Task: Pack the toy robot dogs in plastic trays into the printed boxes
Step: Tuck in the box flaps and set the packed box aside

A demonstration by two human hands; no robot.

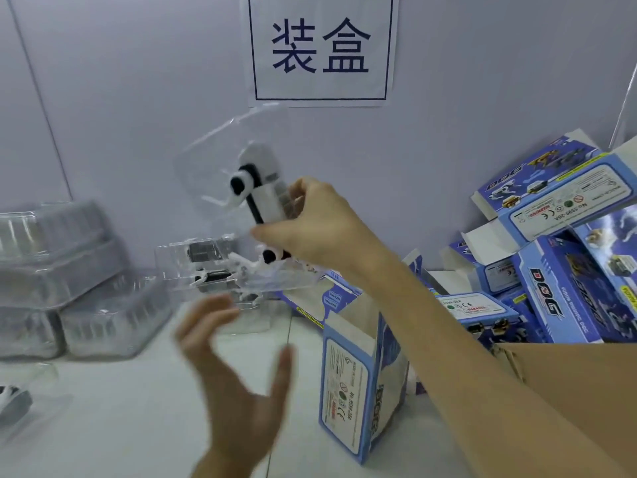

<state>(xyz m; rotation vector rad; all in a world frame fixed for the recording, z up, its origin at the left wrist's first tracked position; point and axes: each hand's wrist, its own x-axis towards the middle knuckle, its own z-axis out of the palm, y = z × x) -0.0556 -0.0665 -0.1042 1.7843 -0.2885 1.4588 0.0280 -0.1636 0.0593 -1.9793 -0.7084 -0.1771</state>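
At a white worktable set against a pale wall bearing a paper sign with two printed characters, a person's right hand grips a clear plastic tray holding a white-and-black toy robot dog, raised directly beneath the sign. The left hand hovers below it, fingers spread and holding nothing. One printed box stands open below and right of the sign; roughly six more are heaped farther right. Three or four stacked trays sit far left.
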